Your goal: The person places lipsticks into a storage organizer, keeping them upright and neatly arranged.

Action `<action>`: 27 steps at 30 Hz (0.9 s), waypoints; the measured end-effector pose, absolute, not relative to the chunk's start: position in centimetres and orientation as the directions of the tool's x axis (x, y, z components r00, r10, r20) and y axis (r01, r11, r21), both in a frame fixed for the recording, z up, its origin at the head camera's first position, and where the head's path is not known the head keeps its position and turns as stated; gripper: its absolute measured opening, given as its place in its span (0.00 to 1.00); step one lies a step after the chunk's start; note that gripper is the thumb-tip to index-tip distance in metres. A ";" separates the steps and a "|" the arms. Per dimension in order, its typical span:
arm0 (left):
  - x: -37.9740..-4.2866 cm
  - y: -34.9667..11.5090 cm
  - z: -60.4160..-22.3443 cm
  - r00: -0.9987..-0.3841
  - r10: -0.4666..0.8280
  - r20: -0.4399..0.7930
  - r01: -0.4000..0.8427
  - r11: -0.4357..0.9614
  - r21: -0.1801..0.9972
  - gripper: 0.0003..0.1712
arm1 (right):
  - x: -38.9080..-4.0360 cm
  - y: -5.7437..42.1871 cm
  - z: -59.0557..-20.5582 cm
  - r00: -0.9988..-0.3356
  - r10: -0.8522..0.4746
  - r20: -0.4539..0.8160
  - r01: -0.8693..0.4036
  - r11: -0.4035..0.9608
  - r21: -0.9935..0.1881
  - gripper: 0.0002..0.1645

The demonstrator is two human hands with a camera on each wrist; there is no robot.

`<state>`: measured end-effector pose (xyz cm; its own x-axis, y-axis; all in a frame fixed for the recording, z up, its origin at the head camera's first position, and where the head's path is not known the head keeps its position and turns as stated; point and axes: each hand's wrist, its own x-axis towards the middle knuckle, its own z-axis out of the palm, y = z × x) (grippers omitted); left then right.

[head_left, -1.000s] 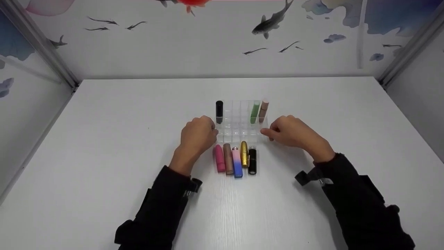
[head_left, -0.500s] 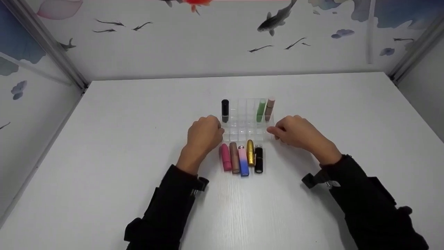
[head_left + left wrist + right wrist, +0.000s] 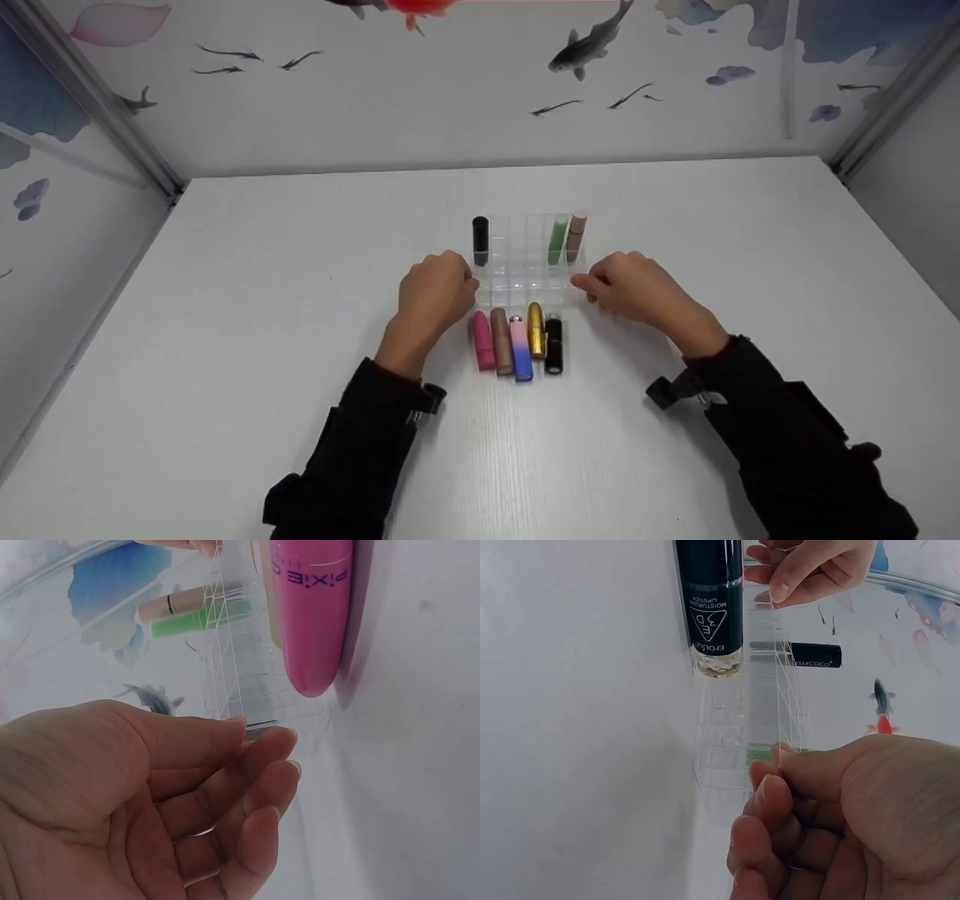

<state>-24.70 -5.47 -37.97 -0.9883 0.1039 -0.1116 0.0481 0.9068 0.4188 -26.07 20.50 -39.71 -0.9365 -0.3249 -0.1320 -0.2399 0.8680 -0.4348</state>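
While the white table (image 3: 225, 337) fills most of my feed, the work sits mid-table: a clear organizer (image 3: 517, 279). Left hand (image 3: 435, 291) pinches its left wall, thumb against fingertips; right hand (image 3: 634, 286) does the same on the right. My read: paired grips keep light plastic square. Loose in a row off its front edge, likely for short reach: pink-and-blue tube (image 3: 520, 349), brown tube (image 3: 502, 342), pink tube (image 3: 484, 341), loose black tube (image 3: 554, 345), gold tube (image 3: 535, 330). In its back row, slot walls probably propping them: standing black tube (image 3: 481, 240) at left end, two-tone tube (image 3: 576, 238) and green tube (image 3: 557, 240) at right.

Edges: table's back edge is well beyond the organizer, side edges farther out, so I count room behind and outboard. Front is tight; tube row nearly meets the organizer.
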 end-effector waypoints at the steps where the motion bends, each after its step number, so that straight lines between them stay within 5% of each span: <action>1: -24.7 -5.5 -38.0 -0.989 0.104 -0.107 0.050 0.907 0.417 0.13 | -26.1 20.5 -39.7 -0.936 -0.327 -0.132 -0.242 0.868 -0.434 0.25; 13: -24.2 -6.0 -37.2 -0.984 0.122 -0.133 0.058 0.912 0.407 0.18 | -26.1 20.3 -39.7 -0.936 -0.318 -0.149 -0.227 0.871 -0.436 0.24; 21: -24.0 -6.1 -37.1 -0.949 0.155 -0.276 0.043 0.927 0.372 0.27 | -26.1 20.3 -39.9 -0.937 -0.311 -0.161 -0.215 0.873 -0.438 0.24; 27: -23.8 -6.0 -37.2 -0.926 0.179 -0.332 0.063 0.941 0.333 0.24 | -26.2 20.5 -39.9 -0.936 -0.313 -0.161 -0.216 0.872 -0.440 0.24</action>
